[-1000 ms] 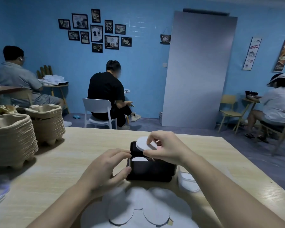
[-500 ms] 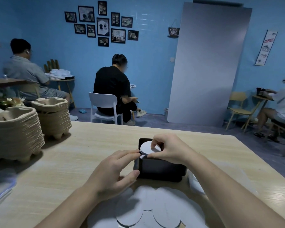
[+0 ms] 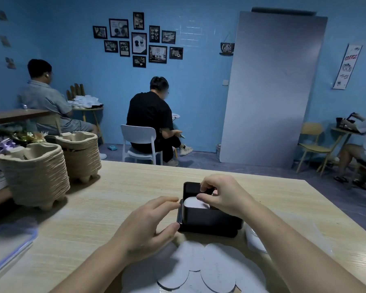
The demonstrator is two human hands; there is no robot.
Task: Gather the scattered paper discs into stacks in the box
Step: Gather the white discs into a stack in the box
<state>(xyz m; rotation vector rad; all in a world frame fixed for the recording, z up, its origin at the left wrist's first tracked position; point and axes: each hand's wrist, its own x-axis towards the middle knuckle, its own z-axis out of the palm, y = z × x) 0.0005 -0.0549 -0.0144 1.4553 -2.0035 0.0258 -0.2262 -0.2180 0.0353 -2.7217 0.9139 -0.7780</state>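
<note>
1. Currently, the right hand (image 3: 222,195) is working over the black box (image 3: 207,220) at centre frame. Its fingers are curling in narrow, and thumb and fingertips are pinching the edge of the top disc (image 3: 193,203). That disc is sitting on a stack in the box's left part.
2. The left hand (image 3: 148,227) is bracing the box's left wall. Its fingers are reaching out wide and fairly straight, its thumb is pressing the near corner, and it is holding nothing.
3. Loose discs (image 3: 209,265) are lying overlapped on the table (image 3: 114,197) at bottom centre, just below the box. A small pile (image 3: 255,240) is sitting just right of the box.
4. Risk: a tilted release is likely leaving the disc leaning on the wall and skewing the stack.
5. Risk: the right forearm is crossing above the loose discs and the small pile, so a low pull-back is liable to scatter them.
6. Risk: the box is probably sliding if the brace is lifting early.
7. Pulp trays (image 3: 36,176) are standing stacked at left frame, well apart and blocking nothing.
8. The right hand is hiding the box's right part, so its contents cannot be told.
</note>
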